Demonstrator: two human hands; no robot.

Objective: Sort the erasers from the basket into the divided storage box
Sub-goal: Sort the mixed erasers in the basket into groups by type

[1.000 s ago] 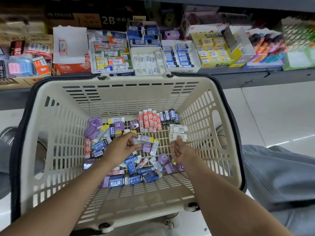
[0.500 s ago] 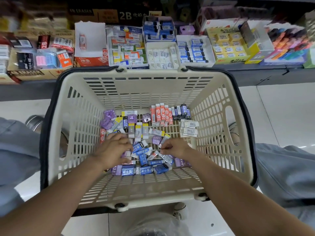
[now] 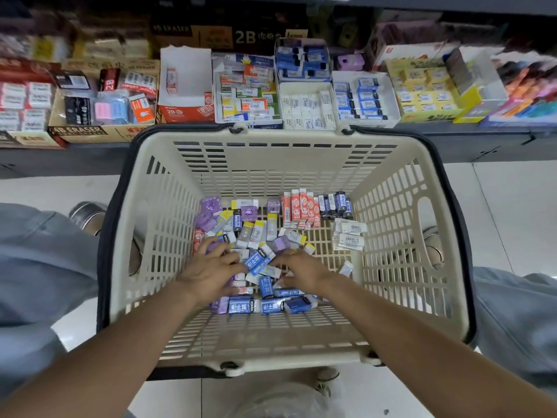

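Sorting looks barely under way: the cream basket holds a large heap of erasers, with an orange-sleeved row and a dark blue row lined up at about 12 to 1 o'clock on the basket floor and a small white stack at 2 o'clock. Both hands are down in the loose pile near 6 o'clock. The left hand lies over the erasers with its fingers curled into them; the right hand does likewise, and a blue-wrapped eraser sits between the two, touching both. Whether either hand really holds one I cannot tell. The divided storage box waits on the shelf at 12 o'clock, beyond the basket's far rim, crowded by other display cartons on either side. Nearly everything remains to move, and mixed colours in the heap will slow picking.
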